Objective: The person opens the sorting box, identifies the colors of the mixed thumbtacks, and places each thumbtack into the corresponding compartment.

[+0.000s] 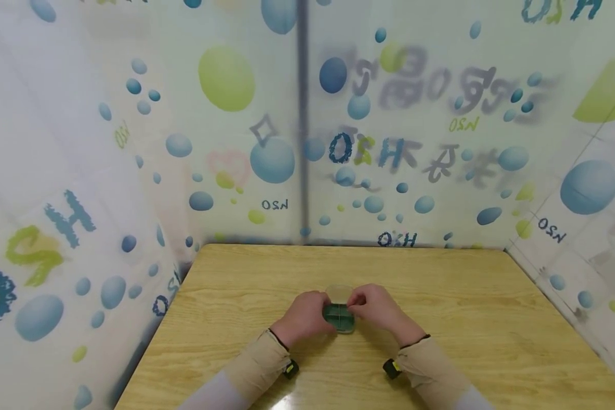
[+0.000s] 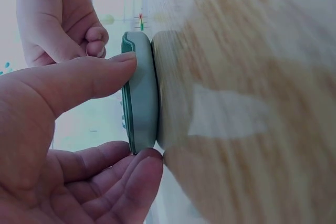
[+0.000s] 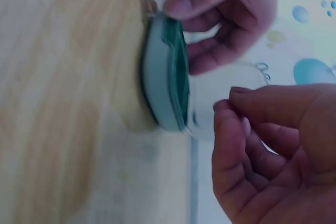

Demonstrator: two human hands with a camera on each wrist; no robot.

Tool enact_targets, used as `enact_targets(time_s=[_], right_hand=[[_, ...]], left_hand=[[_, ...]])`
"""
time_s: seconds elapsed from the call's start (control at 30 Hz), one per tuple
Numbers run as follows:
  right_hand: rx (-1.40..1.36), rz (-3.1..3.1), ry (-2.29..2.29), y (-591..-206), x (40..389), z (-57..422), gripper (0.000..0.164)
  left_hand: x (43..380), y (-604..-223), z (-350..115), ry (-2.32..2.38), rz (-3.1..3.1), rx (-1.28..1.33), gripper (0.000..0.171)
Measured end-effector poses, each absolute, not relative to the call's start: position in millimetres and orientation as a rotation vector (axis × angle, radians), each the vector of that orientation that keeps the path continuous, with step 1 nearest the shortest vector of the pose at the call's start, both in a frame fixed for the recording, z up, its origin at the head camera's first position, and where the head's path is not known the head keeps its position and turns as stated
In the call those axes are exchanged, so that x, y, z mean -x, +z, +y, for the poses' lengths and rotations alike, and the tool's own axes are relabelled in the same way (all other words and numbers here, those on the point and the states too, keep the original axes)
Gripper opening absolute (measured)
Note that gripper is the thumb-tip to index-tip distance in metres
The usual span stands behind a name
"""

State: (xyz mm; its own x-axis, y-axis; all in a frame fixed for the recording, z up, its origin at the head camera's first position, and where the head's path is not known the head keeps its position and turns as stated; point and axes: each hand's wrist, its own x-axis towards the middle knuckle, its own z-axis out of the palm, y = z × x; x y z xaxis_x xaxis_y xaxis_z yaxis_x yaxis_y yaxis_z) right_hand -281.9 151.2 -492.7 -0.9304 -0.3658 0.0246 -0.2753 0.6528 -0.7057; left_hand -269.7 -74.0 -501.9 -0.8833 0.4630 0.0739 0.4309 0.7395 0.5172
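A small green pill box [image 1: 338, 324] with inner dividers rests on the wooden table, its clear lid [image 1: 338, 292] swung open on the far side. My left hand [image 1: 304, 316] grips the box from the left; in the left wrist view the thumb lies on its rim and the fingers touch its lower side. Close to the box's far right corner is my right hand [image 1: 378, 307], fingers curled. In the right wrist view, this hand's [image 3: 278, 145] thumb and index fingertips meet just off the open box [image 3: 163, 72]. Whether something tiny sits between them is hidden.
The pale wooden table [image 1: 236, 273] reaches back to a curtain [image 1: 266, 228] printed with bubbles and letters, which also encloses both sides. Black-strapped wrist devices [image 1: 392, 369] sit below each wrist, close to the tabletop.
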Motion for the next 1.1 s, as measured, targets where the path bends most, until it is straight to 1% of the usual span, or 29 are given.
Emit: enact_targets(time_s=[0.2,0.53,0.67,0.8,1.1], right_hand=[[0.486,2.745,-1.18,-485,286,169,0.005],[0.294,2.82,-1.166,-473,290,193,0.006],[0.28,2.857,-1.061,-473,293,201,0.003],[0.272,2.85,-0.981,-473,295,207,0.007],[0.188,2.72,-1.043,-484,302,225,0.004]], left_hand=[[271,-504,-74,0.826,2.886,-0.745,0.047],[270,-505,-75,0.818,2.877,-0.724,0.048],[269,-505,-75,0.821,2.879,-0.734,0.048],[269,-504,-75,0.824,2.879,-0.738,0.047],[267,-503,-75,0.83,2.868,-0.728,0.049]])
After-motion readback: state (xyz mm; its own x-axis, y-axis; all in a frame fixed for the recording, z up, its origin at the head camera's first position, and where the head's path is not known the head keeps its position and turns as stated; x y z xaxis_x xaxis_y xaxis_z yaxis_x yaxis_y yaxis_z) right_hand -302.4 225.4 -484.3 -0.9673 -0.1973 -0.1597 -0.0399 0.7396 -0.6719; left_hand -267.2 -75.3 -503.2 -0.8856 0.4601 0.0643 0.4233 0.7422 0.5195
